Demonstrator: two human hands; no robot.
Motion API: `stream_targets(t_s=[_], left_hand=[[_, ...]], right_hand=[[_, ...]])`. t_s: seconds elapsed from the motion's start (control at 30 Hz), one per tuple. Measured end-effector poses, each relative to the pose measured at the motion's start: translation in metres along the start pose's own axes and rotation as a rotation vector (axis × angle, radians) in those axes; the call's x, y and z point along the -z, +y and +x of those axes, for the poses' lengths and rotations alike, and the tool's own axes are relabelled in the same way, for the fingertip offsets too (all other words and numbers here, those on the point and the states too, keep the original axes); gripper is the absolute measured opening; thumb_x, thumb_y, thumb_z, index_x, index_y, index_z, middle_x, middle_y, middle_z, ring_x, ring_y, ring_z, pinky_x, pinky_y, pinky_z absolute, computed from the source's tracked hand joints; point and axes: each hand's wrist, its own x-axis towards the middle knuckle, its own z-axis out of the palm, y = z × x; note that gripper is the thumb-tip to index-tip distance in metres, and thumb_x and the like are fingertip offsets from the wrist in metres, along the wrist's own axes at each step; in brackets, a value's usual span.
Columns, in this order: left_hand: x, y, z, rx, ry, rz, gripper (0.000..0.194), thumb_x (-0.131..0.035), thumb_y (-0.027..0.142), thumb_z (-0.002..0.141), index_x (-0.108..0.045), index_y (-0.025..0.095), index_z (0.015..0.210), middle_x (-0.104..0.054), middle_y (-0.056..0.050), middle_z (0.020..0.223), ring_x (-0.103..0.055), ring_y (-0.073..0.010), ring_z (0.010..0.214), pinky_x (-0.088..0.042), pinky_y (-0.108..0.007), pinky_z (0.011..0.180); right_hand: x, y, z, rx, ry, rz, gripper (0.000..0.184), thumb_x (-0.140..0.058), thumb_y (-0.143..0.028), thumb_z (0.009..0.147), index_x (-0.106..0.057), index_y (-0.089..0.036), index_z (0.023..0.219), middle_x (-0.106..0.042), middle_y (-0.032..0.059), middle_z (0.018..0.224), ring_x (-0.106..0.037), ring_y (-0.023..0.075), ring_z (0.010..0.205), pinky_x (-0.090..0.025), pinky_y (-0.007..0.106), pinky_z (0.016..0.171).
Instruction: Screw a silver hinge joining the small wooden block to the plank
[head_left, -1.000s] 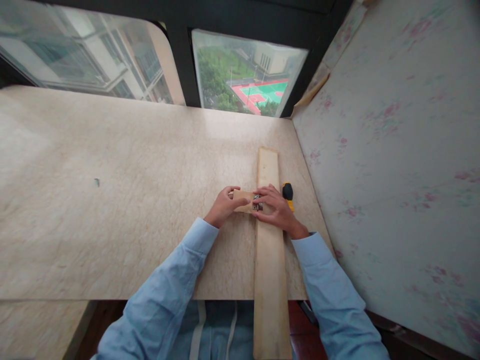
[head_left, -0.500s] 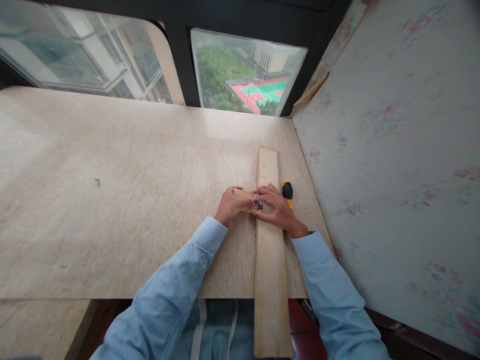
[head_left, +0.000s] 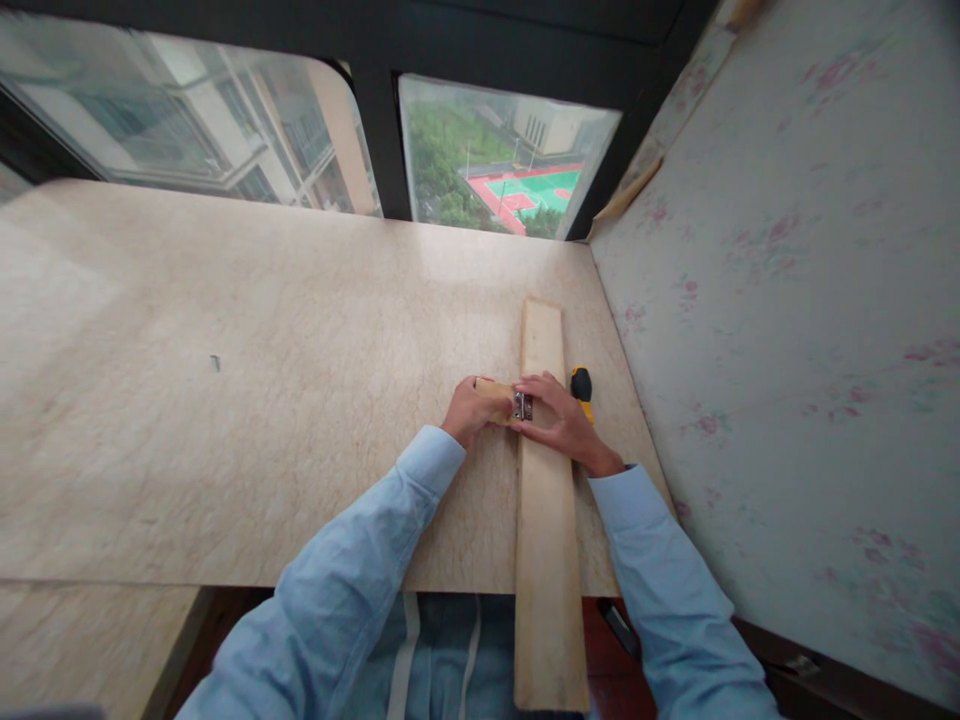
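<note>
The hinge [head_left: 523,405] lay at the left edge of the board [head_left: 551,530], where the small block [head_left: 495,393] was met. The block was gripped by the left hand [head_left: 466,410], its fingers closed about it, seemingly so that it was kept square to the board. The fingers of the right hand [head_left: 559,415] were partly spread, curved above and below the hinge, probably to steady the joint; whether the hinge itself was pinched could not be told. The board was laid lengthwise, its near end jutting past the edge of the counter [head_left: 300,450]. Beside it, to the right, a black-and-yellow tool [head_left: 581,385] was seen; far to the left, a small metal bit [head_left: 215,362]. Compared with a second earlier, the left hand had been brought nearer the board, more of the block being covered, while the right hand was little moved.
</note>
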Motion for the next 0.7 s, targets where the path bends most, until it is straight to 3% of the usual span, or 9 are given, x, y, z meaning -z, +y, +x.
stream_targets(t_s=[0.33,0.7], left_hand=[[-0.0011,-0.0022,0.0013,-0.009,-0.01,0.009,0.033,-0.073,0.004,0.058,-0.057,0.012,0.085,-0.063,-0.001,0.073,-0.059,-0.0122,0.059,-0.048,-0.022,0.05],[-0.001,-0.0022,0.0011,-0.003,-0.019,-0.001,0.035,-0.074,0.005,0.058,-0.054,0.014,0.085,-0.063,-0.001,0.073,-0.061,-0.0147,0.06,-0.049,-0.025,0.05]], right_hand=[[0.0007,0.0005,0.0006,0.008,0.006,0.019,0.05,-0.076,-0.037,0.08,-0.062,-0.025,0.126,-0.069,0.0103,0.127,-0.061,0.0264,0.125,-0.033,0.055,0.117],[0.0016,-0.002,0.001,-0.049,-0.036,0.024,0.057,-0.073,-0.041,0.082,-0.057,-0.026,0.134,-0.066,0.0095,0.131,-0.058,0.0256,0.128,-0.03,0.054,0.12]])
